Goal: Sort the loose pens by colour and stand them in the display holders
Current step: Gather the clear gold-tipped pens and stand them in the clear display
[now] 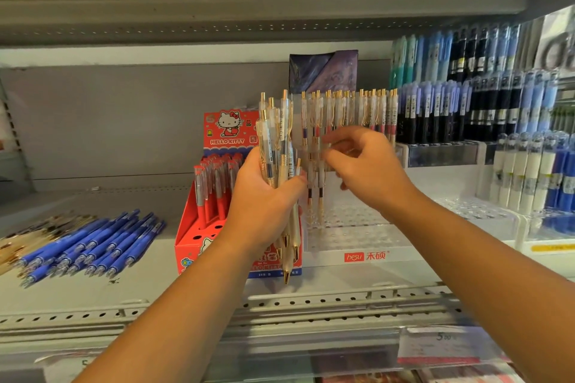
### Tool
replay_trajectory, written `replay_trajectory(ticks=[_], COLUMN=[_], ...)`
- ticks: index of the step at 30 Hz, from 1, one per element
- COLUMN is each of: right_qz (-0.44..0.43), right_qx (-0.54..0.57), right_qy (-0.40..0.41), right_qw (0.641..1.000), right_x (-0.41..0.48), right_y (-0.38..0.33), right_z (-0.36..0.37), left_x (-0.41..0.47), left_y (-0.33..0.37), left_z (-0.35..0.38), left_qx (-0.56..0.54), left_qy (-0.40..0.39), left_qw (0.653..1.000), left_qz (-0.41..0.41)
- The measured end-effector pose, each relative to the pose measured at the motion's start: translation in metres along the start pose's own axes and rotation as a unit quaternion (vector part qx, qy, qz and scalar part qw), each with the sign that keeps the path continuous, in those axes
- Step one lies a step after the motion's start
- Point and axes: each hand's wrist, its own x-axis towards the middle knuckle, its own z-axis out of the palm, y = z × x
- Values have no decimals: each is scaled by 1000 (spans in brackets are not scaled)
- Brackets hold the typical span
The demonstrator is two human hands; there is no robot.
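We face a grey metal shelf (149, 283).
Left grip (264, 205) clasps cream gold-tipped pens (281, 134); right grip (367, 165) pinches a single pen (320, 191) above the clear plastic holder (357, 239).

Shelf (161, 284) — blue pens (93, 246), clear holder (357, 239)

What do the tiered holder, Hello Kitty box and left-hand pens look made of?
The tiered holder looks clear glossy plastic, maybe acrylic: you see through it. The Hello Kitty box seems printed card with punched holes. The pens in the left hand have frosted plastic barrels and gold, metallic-looking clips and tips.
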Motion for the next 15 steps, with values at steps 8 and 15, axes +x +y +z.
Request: replay_trajectory(ticks=[8, 15], right_qz=[123, 125], right_qx=[225, 295], right_qy=[-170, -168], right_qw=[952, 932], right_x=[-17, -14], right_y=[-19, -12], right_z=[2, -7], left_x=[0, 0], left_y=[-1, 0], left_z=[-1, 1], left_qx=[-37, -46], left_qy=[-31, -24], left_qw=[999, 998], left_qz=[-8, -33])
